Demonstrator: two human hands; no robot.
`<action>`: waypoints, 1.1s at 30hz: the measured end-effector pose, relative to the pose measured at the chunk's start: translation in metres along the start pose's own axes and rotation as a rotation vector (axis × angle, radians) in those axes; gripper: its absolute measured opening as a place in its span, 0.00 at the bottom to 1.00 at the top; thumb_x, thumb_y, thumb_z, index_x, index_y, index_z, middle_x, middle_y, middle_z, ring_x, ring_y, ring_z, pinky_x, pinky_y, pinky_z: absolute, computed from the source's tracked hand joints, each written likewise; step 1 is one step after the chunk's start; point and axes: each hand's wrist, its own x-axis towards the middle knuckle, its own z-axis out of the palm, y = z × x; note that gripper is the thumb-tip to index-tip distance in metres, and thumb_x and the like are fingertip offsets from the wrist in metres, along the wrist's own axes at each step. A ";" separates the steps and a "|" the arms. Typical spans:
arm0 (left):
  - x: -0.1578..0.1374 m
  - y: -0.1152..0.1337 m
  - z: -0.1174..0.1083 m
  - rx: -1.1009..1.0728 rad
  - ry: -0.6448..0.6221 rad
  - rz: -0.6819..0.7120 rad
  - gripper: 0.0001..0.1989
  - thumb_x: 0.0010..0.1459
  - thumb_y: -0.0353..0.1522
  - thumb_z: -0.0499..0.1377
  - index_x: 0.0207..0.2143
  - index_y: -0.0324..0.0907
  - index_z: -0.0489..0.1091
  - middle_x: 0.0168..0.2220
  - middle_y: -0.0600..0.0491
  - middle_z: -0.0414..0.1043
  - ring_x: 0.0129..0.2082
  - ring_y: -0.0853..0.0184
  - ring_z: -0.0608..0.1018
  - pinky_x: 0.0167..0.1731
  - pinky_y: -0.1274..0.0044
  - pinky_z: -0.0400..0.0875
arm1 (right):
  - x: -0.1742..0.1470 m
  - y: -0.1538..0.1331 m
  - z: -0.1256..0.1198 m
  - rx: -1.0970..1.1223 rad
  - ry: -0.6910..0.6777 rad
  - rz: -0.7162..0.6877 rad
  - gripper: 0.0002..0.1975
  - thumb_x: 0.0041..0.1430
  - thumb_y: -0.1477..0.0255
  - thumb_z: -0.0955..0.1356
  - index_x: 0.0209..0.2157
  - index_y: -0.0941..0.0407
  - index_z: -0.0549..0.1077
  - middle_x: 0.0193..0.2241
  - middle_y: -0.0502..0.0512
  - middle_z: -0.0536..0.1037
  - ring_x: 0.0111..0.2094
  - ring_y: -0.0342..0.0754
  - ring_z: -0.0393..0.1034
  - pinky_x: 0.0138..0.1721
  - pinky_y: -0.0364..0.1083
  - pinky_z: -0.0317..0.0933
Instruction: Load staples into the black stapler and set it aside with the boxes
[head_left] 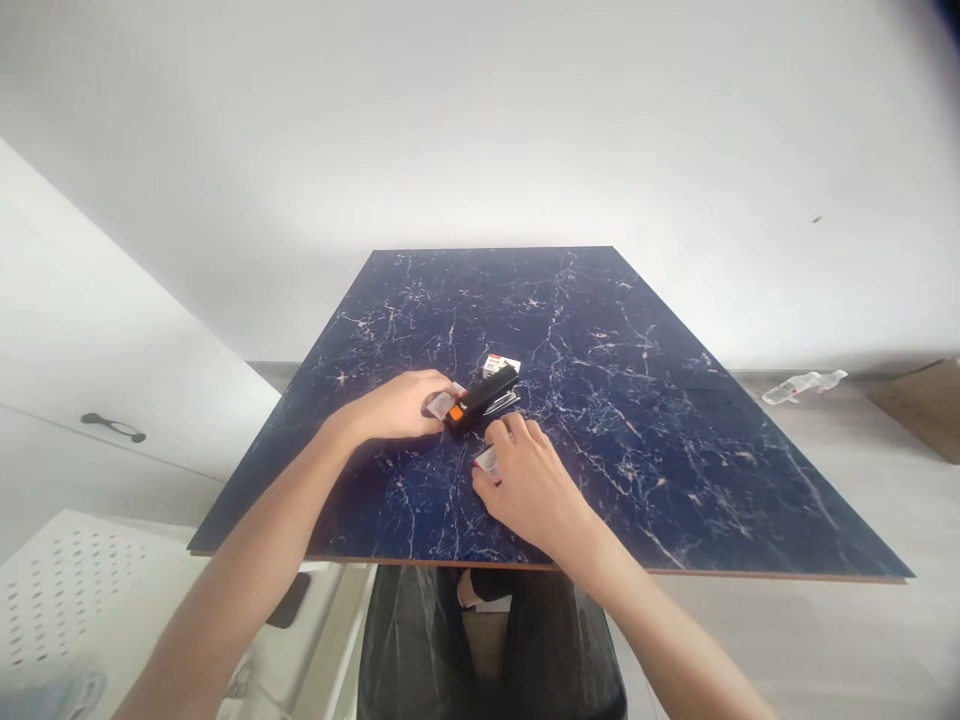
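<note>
A black stapler (484, 397) with an orange patch lies at a slant on the dark blue marbled table (600, 330). My left hand (409, 405) is at its left, fingers closed around a small pale box with pinkish edges (441, 404), mostly covered by the fingers. Close to the stapler's lower right, my right hand (529, 485) pinches a small white box with a pink-red edge (488, 462) between thumb and fingers. Just behind the stapler sits another small white box with red print (501, 362), partly hidden by it.
A white wall (495, 120) stands behind the table. On the floor at the right are a clear plastic bottle (804, 386) and a cardboard box (926, 408). To the left are a white cabinet with a dark handle (112, 428) and a perforated white surface (67, 590).
</note>
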 end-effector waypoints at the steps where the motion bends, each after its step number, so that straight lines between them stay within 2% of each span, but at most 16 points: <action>1: 0.000 0.005 0.003 -0.015 -0.017 -0.003 0.26 0.53 0.36 0.66 0.56 0.50 0.72 0.54 0.48 0.73 0.49 0.56 0.77 0.45 0.69 0.71 | -0.001 0.003 -0.001 0.044 -0.010 -0.013 0.11 0.59 0.70 0.69 0.44 0.54 0.69 0.44 0.63 0.73 0.46 0.61 0.69 0.45 0.56 0.65; 4: 0.000 0.017 0.012 -0.073 -0.093 0.008 0.29 0.51 0.40 0.69 0.56 0.50 0.71 0.64 0.46 0.62 0.47 0.56 0.78 0.39 0.70 0.72 | -0.007 0.018 -0.011 0.132 -0.049 0.045 0.12 0.57 0.70 0.70 0.43 0.52 0.68 0.44 0.59 0.74 0.44 0.58 0.70 0.43 0.53 0.65; 6: 0.000 0.022 0.017 -0.127 -0.132 0.025 0.30 0.53 0.41 0.68 0.58 0.50 0.69 0.67 0.45 0.58 0.45 0.58 0.79 0.37 0.71 0.72 | -0.011 0.027 -0.023 0.152 -0.083 0.085 0.12 0.55 0.69 0.71 0.41 0.51 0.68 0.41 0.57 0.75 0.42 0.57 0.72 0.40 0.52 0.65; 10: -0.002 0.020 0.017 -0.190 -0.146 0.007 0.44 0.54 0.43 0.67 0.70 0.51 0.54 0.60 0.43 0.68 0.43 0.58 0.79 0.36 0.71 0.72 | -0.002 0.031 -0.057 0.251 -0.132 0.036 0.14 0.55 0.68 0.71 0.44 0.50 0.70 0.44 0.55 0.77 0.38 0.53 0.73 0.36 0.49 0.65; 13: -0.003 0.007 0.008 -0.204 -0.097 -0.002 0.51 0.54 0.44 0.67 0.73 0.52 0.44 0.62 0.43 0.67 0.48 0.56 0.78 0.41 0.69 0.73 | 0.025 0.024 -0.066 0.311 -0.110 -0.097 0.20 0.55 0.66 0.72 0.49 0.49 0.69 0.48 0.56 0.77 0.44 0.55 0.73 0.43 0.50 0.66; 16: -0.004 -0.006 -0.001 -0.227 -0.036 -0.026 0.51 0.55 0.42 0.67 0.73 0.52 0.43 0.61 0.43 0.68 0.52 0.56 0.76 0.45 0.67 0.72 | 0.057 0.014 -0.052 0.216 -0.120 -0.237 0.24 0.52 0.63 0.74 0.51 0.50 0.70 0.51 0.60 0.76 0.54 0.63 0.67 0.53 0.58 0.63; 18: -0.005 -0.009 -0.003 -0.214 -0.044 -0.049 0.50 0.54 0.42 0.67 0.73 0.49 0.46 0.59 0.43 0.70 0.52 0.55 0.76 0.46 0.67 0.72 | 0.074 0.010 -0.043 0.113 -0.183 -0.351 0.25 0.48 0.63 0.76 0.49 0.51 0.73 0.49 0.62 0.77 0.60 0.68 0.61 0.61 0.64 0.55; 20: -0.005 -0.007 -0.003 -0.166 -0.081 -0.044 0.46 0.53 0.43 0.67 0.70 0.47 0.54 0.57 0.43 0.71 0.51 0.54 0.77 0.46 0.67 0.72 | 0.084 0.011 -0.044 0.089 -0.257 -0.417 0.22 0.49 0.62 0.76 0.46 0.51 0.76 0.50 0.61 0.77 0.62 0.69 0.58 0.63 0.66 0.50; 21: -0.005 -0.004 -0.002 -0.140 -0.093 -0.032 0.44 0.52 0.44 0.68 0.68 0.47 0.58 0.58 0.43 0.71 0.51 0.53 0.77 0.47 0.67 0.72 | 0.088 0.014 -0.050 0.106 -0.265 -0.412 0.19 0.52 0.62 0.75 0.46 0.51 0.76 0.52 0.60 0.77 0.63 0.67 0.59 0.63 0.66 0.52; 23: -0.005 0.002 0.003 -0.102 -0.090 0.000 0.44 0.49 0.47 0.69 0.66 0.49 0.60 0.60 0.44 0.69 0.53 0.51 0.76 0.47 0.67 0.71 | 0.095 0.028 -0.067 0.159 -0.193 -0.329 0.15 0.60 0.65 0.69 0.49 0.50 0.75 0.56 0.58 0.74 0.62 0.63 0.62 0.60 0.63 0.58; 25: -0.005 0.009 0.008 -0.088 -0.063 0.024 0.49 0.48 0.49 0.70 0.69 0.51 0.55 0.61 0.43 0.67 0.55 0.49 0.74 0.47 0.67 0.71 | 0.104 0.048 -0.079 0.157 -0.045 -0.210 0.16 0.63 0.72 0.64 0.51 0.51 0.75 0.55 0.57 0.75 0.59 0.60 0.66 0.59 0.61 0.59; 26: -0.005 0.012 0.011 -0.087 -0.051 0.032 0.52 0.48 0.48 0.70 0.71 0.53 0.51 0.61 0.43 0.67 0.55 0.48 0.74 0.46 0.67 0.71 | 0.109 0.059 -0.080 0.146 -0.049 -0.178 0.20 0.61 0.75 0.63 0.53 0.51 0.74 0.56 0.56 0.75 0.60 0.59 0.66 0.59 0.61 0.60; 29: -0.004 0.018 0.019 -0.107 -0.049 0.051 0.55 0.51 0.44 0.68 0.74 0.54 0.39 0.60 0.43 0.67 0.52 0.50 0.76 0.41 0.70 0.71 | 0.123 0.087 -0.061 0.199 -0.236 -0.174 0.33 0.54 0.81 0.63 0.63 0.50 0.67 0.65 0.56 0.66 0.60 0.56 0.67 0.54 0.55 0.66; 31: -0.004 0.019 0.022 -0.125 -0.061 0.052 0.56 0.52 0.41 0.67 0.74 0.54 0.34 0.61 0.42 0.67 0.48 0.53 0.78 0.37 0.72 0.70 | 0.129 0.096 -0.040 0.211 -0.293 -0.211 0.34 0.53 0.81 0.64 0.63 0.51 0.68 0.66 0.57 0.66 0.59 0.55 0.68 0.53 0.52 0.66; 33: -0.003 0.019 0.022 -0.123 -0.044 0.033 0.57 0.52 0.40 0.66 0.74 0.54 0.32 0.62 0.43 0.66 0.46 0.54 0.79 0.36 0.72 0.69 | 0.131 0.099 -0.025 0.210 -0.292 -0.209 0.32 0.54 0.78 0.66 0.62 0.52 0.69 0.61 0.59 0.72 0.54 0.55 0.71 0.50 0.51 0.66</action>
